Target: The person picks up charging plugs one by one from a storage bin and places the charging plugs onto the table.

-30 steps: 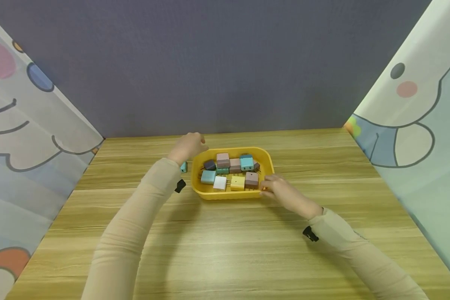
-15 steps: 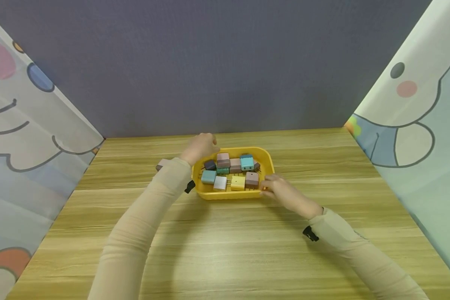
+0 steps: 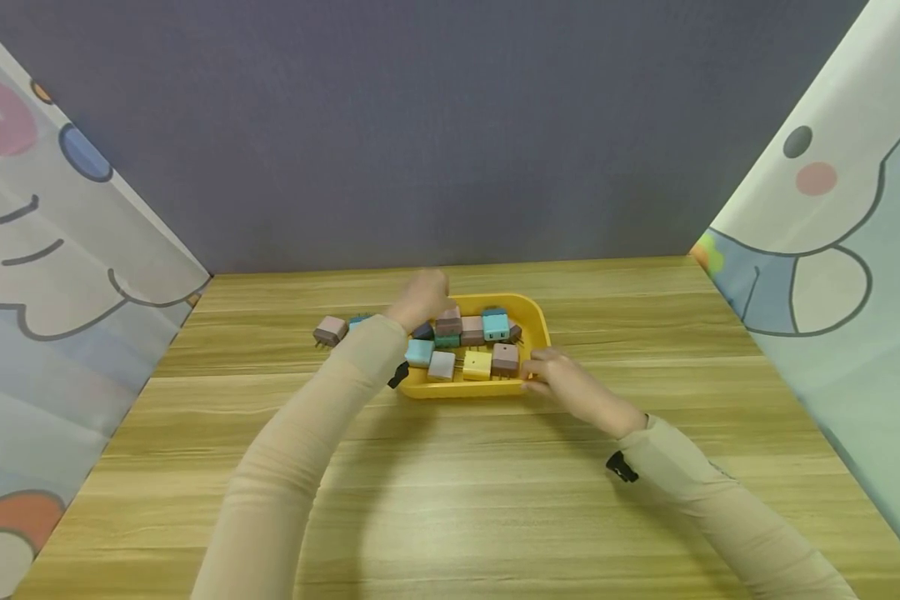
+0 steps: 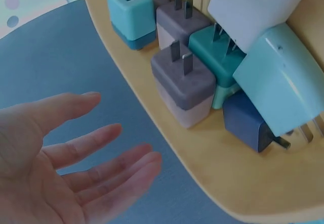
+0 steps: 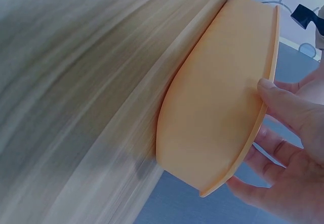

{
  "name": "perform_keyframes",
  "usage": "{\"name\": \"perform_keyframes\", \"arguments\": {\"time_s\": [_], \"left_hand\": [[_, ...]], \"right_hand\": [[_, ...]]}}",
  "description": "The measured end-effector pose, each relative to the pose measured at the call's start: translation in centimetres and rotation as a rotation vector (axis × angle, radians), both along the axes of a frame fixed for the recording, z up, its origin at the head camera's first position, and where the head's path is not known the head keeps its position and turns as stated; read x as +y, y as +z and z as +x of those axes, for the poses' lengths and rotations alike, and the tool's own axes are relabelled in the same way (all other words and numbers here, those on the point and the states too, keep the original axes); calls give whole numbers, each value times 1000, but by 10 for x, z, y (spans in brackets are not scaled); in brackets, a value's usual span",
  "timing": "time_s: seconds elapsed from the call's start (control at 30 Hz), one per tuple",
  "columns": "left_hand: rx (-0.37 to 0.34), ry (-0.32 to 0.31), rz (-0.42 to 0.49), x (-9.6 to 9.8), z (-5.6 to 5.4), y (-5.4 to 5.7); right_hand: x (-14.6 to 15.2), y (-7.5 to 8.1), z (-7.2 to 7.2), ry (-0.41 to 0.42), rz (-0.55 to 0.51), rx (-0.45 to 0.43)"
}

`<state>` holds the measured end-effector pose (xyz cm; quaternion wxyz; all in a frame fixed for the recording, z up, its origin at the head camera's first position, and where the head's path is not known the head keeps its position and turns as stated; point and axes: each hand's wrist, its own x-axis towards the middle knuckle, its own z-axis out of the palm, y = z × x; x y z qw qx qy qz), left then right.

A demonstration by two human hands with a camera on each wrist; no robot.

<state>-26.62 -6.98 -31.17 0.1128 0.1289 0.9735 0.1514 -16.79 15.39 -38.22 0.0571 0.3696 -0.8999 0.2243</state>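
A yellow plastic basket point(image 3: 468, 390) on the table holds several charger plugs. My right hand point(image 3: 570, 387) grips its front right corner; the right wrist view shows the thumb point(image 5: 276, 95) on the outer wall and fingers curled over the rim. My left hand point(image 3: 423, 300) hovers at the basket's back left edge. In the left wrist view its fingers are spread and hold nothing, beside a purple-and-pink charger plug point(image 4: 185, 85) with prongs up. Around that plug are a turquoise plug point(image 4: 131, 11), a dark blue plug point(image 4: 245, 120) and a light teal plug point(image 4: 283, 77).
Left of the basket, a pinkish charger plug point(image 3: 330, 331) and a blue plug point(image 3: 357, 322), partly behind my left sleeve, lie on the wooden table point(image 3: 450, 500). A dark grey panel point(image 3: 450, 150) stands at the back, with printed cloth on both sides.
My left hand has moved right, from the basket's left end to its back left edge. Plugs on the table came out from behind the left arm. My right hand stays put.
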Motion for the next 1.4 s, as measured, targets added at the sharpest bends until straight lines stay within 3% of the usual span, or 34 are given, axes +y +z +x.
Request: {"name": "perform_keyframes", "arguments": {"time_s": [0.3, 0.57, 0.87, 1.07, 1.4], "left_hand": [[17, -27, -66, 12, -3, -7], [17, -10, -57, 19, -4, -16], [81, -5, -135, 24, -7, -25], [61, 6, -176, 27, -8, -28], [17, 13, -167, 29, -10, -29]], "right_hand": [[1, -1, 0, -2, 7, 9], [1, 0, 0, -3, 25, 2], [1, 0, 0, 1, 23, 7], [0, 0, 1, -4, 34, 12], [1, 0, 1, -4, 23, 6]]}}
